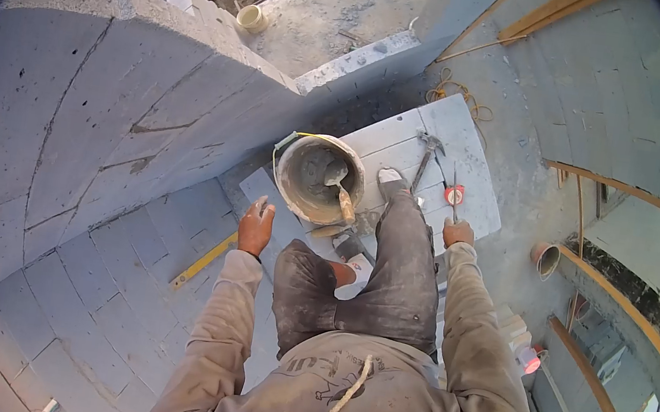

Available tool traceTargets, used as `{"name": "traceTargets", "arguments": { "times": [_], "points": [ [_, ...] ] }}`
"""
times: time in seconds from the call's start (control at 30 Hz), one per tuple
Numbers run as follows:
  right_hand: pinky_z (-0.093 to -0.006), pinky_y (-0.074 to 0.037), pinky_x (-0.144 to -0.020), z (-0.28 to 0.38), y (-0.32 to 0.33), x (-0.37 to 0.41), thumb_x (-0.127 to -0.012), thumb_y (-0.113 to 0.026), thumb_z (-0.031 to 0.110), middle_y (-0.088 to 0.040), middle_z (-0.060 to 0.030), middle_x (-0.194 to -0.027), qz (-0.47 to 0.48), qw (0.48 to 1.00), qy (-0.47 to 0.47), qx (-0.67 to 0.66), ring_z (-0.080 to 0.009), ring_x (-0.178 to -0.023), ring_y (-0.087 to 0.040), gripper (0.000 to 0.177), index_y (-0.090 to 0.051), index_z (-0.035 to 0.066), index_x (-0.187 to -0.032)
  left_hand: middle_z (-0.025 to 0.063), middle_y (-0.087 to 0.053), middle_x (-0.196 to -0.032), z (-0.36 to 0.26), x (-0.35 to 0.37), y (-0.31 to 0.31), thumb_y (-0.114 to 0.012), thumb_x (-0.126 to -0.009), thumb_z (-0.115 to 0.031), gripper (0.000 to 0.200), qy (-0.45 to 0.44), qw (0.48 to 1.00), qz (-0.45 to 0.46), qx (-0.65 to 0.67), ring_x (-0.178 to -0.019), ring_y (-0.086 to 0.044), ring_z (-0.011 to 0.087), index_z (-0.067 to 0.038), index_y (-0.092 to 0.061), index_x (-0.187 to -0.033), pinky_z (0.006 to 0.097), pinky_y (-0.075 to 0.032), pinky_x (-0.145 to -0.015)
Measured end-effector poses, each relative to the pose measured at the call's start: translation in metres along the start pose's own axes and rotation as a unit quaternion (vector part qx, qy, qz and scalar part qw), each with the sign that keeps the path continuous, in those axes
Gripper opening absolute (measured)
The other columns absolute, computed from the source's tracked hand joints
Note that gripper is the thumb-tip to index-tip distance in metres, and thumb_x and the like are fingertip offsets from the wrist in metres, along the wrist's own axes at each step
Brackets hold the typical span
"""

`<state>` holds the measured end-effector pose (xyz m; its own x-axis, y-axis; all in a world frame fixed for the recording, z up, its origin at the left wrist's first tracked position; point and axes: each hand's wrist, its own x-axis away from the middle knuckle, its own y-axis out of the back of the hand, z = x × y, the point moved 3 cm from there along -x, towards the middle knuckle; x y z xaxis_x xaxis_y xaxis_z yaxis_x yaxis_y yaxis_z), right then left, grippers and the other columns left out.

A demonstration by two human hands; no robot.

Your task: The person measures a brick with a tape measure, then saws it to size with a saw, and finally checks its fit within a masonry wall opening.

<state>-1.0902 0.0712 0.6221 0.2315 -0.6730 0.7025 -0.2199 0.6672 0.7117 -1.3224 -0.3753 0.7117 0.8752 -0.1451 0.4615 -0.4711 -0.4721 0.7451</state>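
- One-handed, seemed to grip a thin rod (456, 175) by its near end, with the fingers of the right hand (458, 233) curled closed round it.
- Had the rod at the pale slab (480, 172), pointing away from the body; could not tell lifted from resting.
- Saw a red disc (453, 195) right at the rod; could not tell whether joined to it or only touching.
- Judged the step in hand as handling the rod, either taking up or putting down; could not settle which.
- Reckoned the next move to call for a firm right hold and a path clear of the hammer (425, 159), just left on the same slab.
- Held nothing visible in the left hand (256, 225), with fingers loosely bent, near the bucket (289, 184) but apart from it.
- Judged that hand free to steady something.
- Saw grey mix (315, 162) in the bucket, with a trowel (337, 174) blade-down inside, handle toward the legs (407, 250).
- Noted a yellow level (206, 261) on the block floor (137, 243), near the left hand.
- Farther out, saw a cord (443, 87) beyond the slab, a pail (545, 259) to the right and a wall (142, 115) to the left.
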Motion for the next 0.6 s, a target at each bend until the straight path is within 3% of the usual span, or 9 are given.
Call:
{"name": "traceTargets", "arguments": {
  "times": [0.13, 0.2, 0.3, 0.37, 0.43, 0.5, 0.6],
  "points": [
    [-0.0492, -0.048, -0.089, 0.048, -0.028, -0.111, -0.088, -0.055, 0.047, -0.066, -0.0249, -0.102, -0.094, 0.994, 0.052, -0.015, -0.0422, -0.100, -0.063, 0.052, -0.059, -0.001, -0.109, 0.0204, -0.060, -0.124, -0.021, -0.110, -0.029, -0.055, -0.092, -0.029, 0.042, -0.046, 0.991, -0.126, 0.006, -0.117, -0.055, 0.0373, -0.003, -0.058, -0.125, 0.0429, -0.041, -0.100],
    [-0.0504, -0.048, -0.084, 0.055, -0.056, -0.169, -0.088, -0.058, 0.046, -0.066, -0.0244, -0.101, -0.170, 0.984, 0.051, -0.020, -0.0434, -0.099, -0.062, 0.049, -0.057, 0.002, -0.109, 0.0195, -0.058, -0.127, -0.020, -0.148, -0.050, -0.056, -0.091, -0.028, 0.042, -0.097, 0.969, -0.218, -0.063, -0.119, -0.053, 0.0366, -0.004, -0.056, -0.126, 0.0446, -0.038, -0.102],
    [-0.0511, -0.048, -0.083, 0.058, -0.104, -0.231, -0.087, -0.063, 0.040, -0.066, -0.0247, -0.101, -0.136, 0.984, 0.113, -0.028, -0.0437, -0.098, -0.062, 0.044, -0.055, 0.002, -0.108, 0.0197, -0.055, -0.130, 0.002, -0.185, -0.089, -0.057, -0.091, -0.028, 0.043, -0.061, 0.970, -0.224, -0.066, -0.121, -0.051, 0.0360, -0.005, -0.055, -0.127, 0.0454, -0.037, -0.103],
    [-0.0508, -0.047, -0.086, 0.050, -0.144, -0.260, -0.086, -0.064, 0.036, -0.064, -0.0269, -0.103, -0.054, 0.989, 0.127, -0.044, -0.0437, -0.101, -0.061, 0.042, -0.057, 0.000, -0.105, 0.0214, -0.054, -0.131, 0.021, -0.194, -0.115, -0.055, -0.092, -0.030, 0.046, -0.052, 0.970, -0.232, -0.050, -0.123, -0.050, 0.0363, -0.002, -0.054, -0.129, 0.0437, -0.037, -0.104],
    [-0.0511, -0.047, -0.086, 0.045, -0.148, -0.251, -0.086, -0.061, 0.036, -0.065, -0.0259, -0.101, -0.085, 0.985, 0.146, -0.016, -0.0430, -0.101, -0.061, 0.038, -0.061, 0.001, -0.101, 0.0223, -0.053, -0.132, 0.045, -0.196, -0.143, -0.053, -0.093, -0.032, 0.051, -0.029, 0.976, -0.209, -0.045, -0.125, -0.048, 0.0366, 0.000, -0.051, -0.132, 0.0420, -0.036, -0.106],
    [-0.0482, -0.045, -0.090, 0.016, -0.147, -0.250, -0.087, -0.059, 0.031, -0.063, -0.0228, -0.104, -0.171, 0.968, 0.169, -0.075, -0.0417, -0.102, -0.057, 0.031, -0.062, 0.004, -0.102, 0.0216, -0.049, -0.138, 0.070, -0.191, -0.162, -0.052, -0.094, -0.032, 0.050, -0.054, 0.981, -0.182, -0.049, -0.128, -0.046, 0.0353, -0.001, -0.050, -0.133, 0.0418, -0.035, -0.107],
    [-0.0468, -0.043, -0.096, -0.038, -0.121, -0.245, -0.084, -0.064, 0.030, -0.055, -0.0218, -0.119, -0.263, 0.958, 0.051, -0.099, -0.0408, -0.110, -0.053, 0.039, -0.059, 0.007, -0.115, 0.0209, -0.047, -0.140, 0.073, -0.186, -0.169, -0.051, -0.094, -0.031, 0.049, -0.065, 0.979, -0.187, -0.052, -0.129, -0.045, 0.0347, -0.001, -0.050, -0.133, 0.0414, -0.034, -0.108]
  ]
}}
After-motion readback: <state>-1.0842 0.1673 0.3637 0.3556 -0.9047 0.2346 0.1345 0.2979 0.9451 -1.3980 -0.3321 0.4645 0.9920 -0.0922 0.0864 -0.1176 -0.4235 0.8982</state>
